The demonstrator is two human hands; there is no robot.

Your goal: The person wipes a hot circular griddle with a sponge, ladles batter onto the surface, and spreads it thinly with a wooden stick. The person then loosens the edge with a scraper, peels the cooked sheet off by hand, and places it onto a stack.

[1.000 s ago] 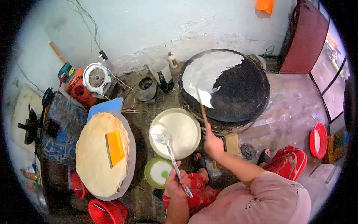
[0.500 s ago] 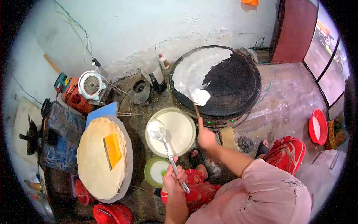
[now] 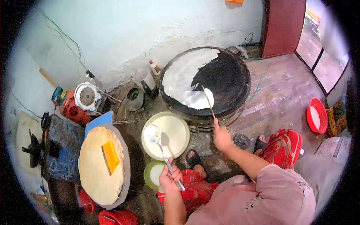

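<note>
My right hand [image 3: 222,138] is closed on a thin wooden spreader [image 3: 210,103], whose far end lies in the white batter [image 3: 183,80] on a round black griddle [image 3: 228,80]. The batter covers the griddle's left side and part of its front edge. In my left hand [image 3: 170,178] is a metal ladle [image 3: 165,155]; its white-coated bowl is over the left part of a large tub of batter [image 3: 176,133]. Below that tub, beside my left hand, stands a smaller green bowl [image 3: 148,176] with white liquid.
A stack of thin round pancakes [image 3: 97,168] with a yellow scraper [image 3: 110,156] on top is at the left. Behind it are a blue board [image 3: 99,122] and a white blower [image 3: 87,96]. A bottle [image 3: 154,68] stands by the wall, a red basin [image 3: 317,115] at the right.
The batter has spread further along the griddle's front edge as the spreader moved right across it. My left hand still holds the ladle over the tub. The whole view has shifted.
</note>
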